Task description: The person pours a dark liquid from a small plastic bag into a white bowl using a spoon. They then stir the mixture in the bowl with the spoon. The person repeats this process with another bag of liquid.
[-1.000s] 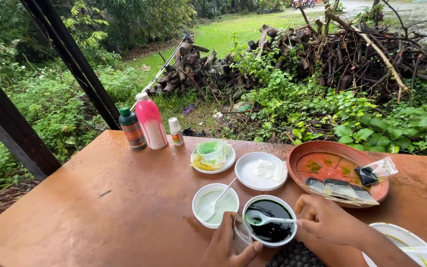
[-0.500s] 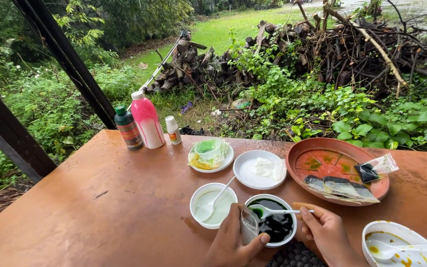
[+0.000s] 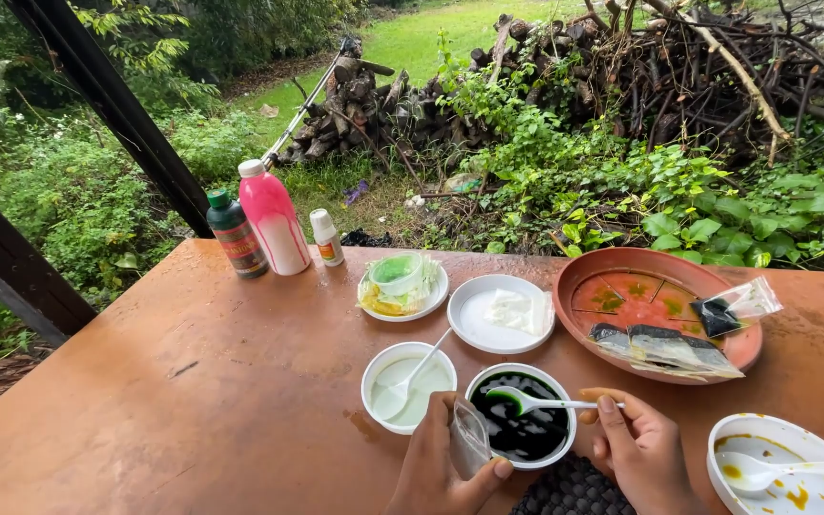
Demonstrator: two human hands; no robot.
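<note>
A dark green-capped bottle (image 3: 236, 234), a pink bottle (image 3: 274, 217) and a small white bottle (image 3: 326, 237) stood together near the far left edge of the bench (image 3: 145, 381). Just right of them sat a white plate with a green cup (image 3: 401, 283) on crumpled wrap, and beside it a second white plate (image 3: 500, 313) carrying a clear packet. A large red-brown bowl (image 3: 655, 310) by the far right edge held plastic packets. A white bowl of pale liquid (image 3: 408, 385) with a spoon stood nearer the front, and a stained white bowl (image 3: 782, 467) with a spoon sat at the front right corner. Beyond the bench lay a woodpile (image 3: 565, 76).
</note>
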